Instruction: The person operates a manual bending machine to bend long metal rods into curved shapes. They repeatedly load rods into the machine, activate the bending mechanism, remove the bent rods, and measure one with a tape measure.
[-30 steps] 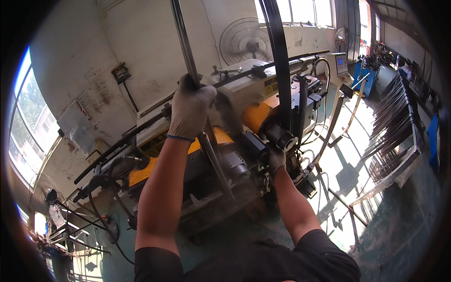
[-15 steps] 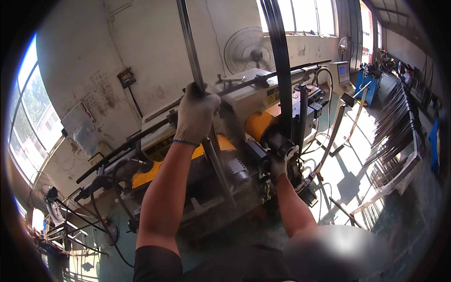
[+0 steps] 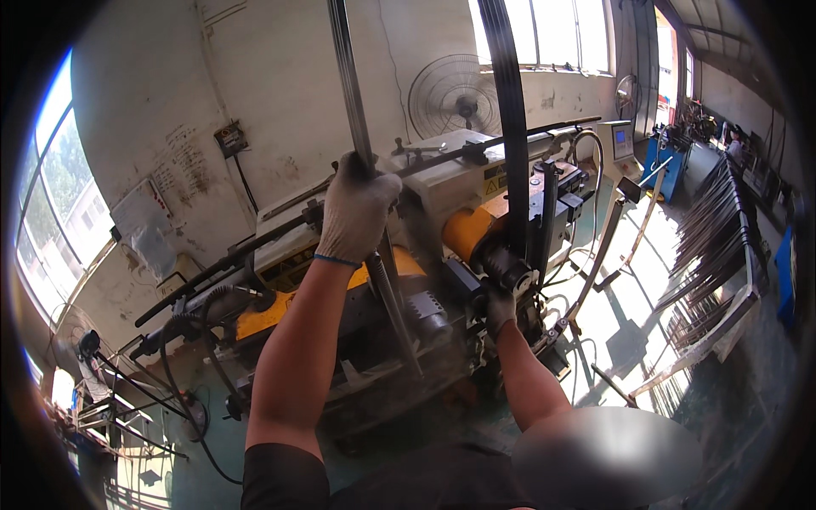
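Note:
In a white knit glove with a blue cuff, my left hand (image 3: 361,208) is closed round a long metal bar (image 3: 350,76). The bar stands steeply, running from the top edge down past the hand to the front of the machine. My right hand (image 3: 500,313), also gloved, is low at the machine (image 3: 425,293), beside a dark cylindrical fitting (image 3: 510,270). Its fingers are hidden in shadow and behind machine parts. A dark bundle of long flat bars (image 3: 507,110) rises right of my left hand, its lower end beside the yellow cylinder (image 3: 467,231).
A caged fan (image 3: 455,98) stands by the back wall. Right of the machine are a control box with a screen (image 3: 618,140) and a blue cabinet (image 3: 665,161). Many thin rods lie on a rack (image 3: 710,242) at far right. Black hoses (image 3: 208,319) hang at left.
The picture has shifted slightly, and the bar's top sits a little farther right. Both hands keep nearly the same places on the bar and at the machine.

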A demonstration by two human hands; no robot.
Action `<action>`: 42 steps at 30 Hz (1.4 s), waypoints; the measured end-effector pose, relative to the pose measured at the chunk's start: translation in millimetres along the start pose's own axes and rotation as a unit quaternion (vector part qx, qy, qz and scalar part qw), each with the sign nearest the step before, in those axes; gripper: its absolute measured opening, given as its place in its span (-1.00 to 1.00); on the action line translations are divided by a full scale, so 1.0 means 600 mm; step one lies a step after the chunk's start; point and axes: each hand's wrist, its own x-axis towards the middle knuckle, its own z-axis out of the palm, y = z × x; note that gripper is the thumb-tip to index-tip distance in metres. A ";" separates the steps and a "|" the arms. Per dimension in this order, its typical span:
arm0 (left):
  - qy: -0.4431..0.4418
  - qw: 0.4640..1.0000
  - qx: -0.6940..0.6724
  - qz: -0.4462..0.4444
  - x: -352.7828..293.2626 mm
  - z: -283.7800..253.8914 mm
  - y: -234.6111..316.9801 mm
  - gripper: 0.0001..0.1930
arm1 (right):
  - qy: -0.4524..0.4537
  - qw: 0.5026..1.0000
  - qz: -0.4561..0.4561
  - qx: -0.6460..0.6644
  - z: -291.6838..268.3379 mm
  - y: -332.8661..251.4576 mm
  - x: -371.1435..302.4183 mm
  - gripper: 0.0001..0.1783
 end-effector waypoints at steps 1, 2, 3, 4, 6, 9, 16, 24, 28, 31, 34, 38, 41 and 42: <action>0.000 1.000 0.007 0.007 0.000 0.000 0.000 -0.58 | -0.008 1.000 0.004 -0.014 -0.002 -0.002 0.001 -0.78; 0.000 0.999 0.026 0.019 0.001 -0.002 0.001 -0.59 | -0.015 0.999 0.007 -0.028 -0.005 -0.003 0.002 -0.74; 0.012 1.000 0.013 0.016 0.000 -0.001 0.000 -0.63 | -0.024 0.999 0.011 -0.042 -0.006 -0.004 0.003 -0.70; 0.023 1.000 -0.001 0.013 -0.002 0.000 -0.001 -0.67 | -0.022 0.999 0.017 -0.029 -0.007 -0.003 0.004 -0.73; 0.066 0.993 -0.094 -0.021 -0.005 0.005 -0.006 -0.78 | -0.020 0.999 0.028 -0.001 -0.006 0.000 0.007 -0.79; 0.094 0.993 -0.058 -0.030 -0.015 -0.009 0.005 -0.67 | -0.018 1.000 0.005 0.019 0.009 -0.005 0.000 -0.79; 0.050 0.998 0.028 -0.028 -0.026 -0.040 0.035 -0.54 | -0.005 0.984 0.124 0.129 -0.035 0.060 0.030 -0.82; -0.042 0.998 0.037 -0.041 -0.026 -0.065 -0.005 -0.63 | -0.101 0.981 -0.098 -0.134 -0.089 0.130 0.086 -0.77; -0.023 0.996 0.028 -0.077 -0.048 -0.082 0.031 -0.65 | -0.093 0.988 0.117 0.041 -0.011 0.004 -0.027 -0.80; -0.042 0.995 0.027 -0.083 -0.033 -0.058 0.040 -0.64 | -0.100 0.927 -0.144 -0.332 -0.092 0.099 0.075 -0.81; -0.029 0.993 0.063 -0.097 -0.047 -0.069 0.031 -0.65 | -0.157 0.935 -0.125 -0.292 -0.067 0.121 0.052 -0.80; -0.023 0.990 0.094 -0.106 -0.041 -0.063 0.038 -0.67 | -0.154 0.938 -0.181 -0.251 -0.080 0.118 0.061 -0.83; -0.024 0.984 0.131 -0.115 -0.033 -0.061 0.048 -0.65 | -0.157 0.951 -0.147 -0.223 -0.064 0.078 0.048 -0.87; -0.025 0.983 0.144 -0.110 -0.037 -0.073 0.041 -0.64 | -0.151 0.978 -0.055 -0.136 -0.036 0.052 0.023 -0.89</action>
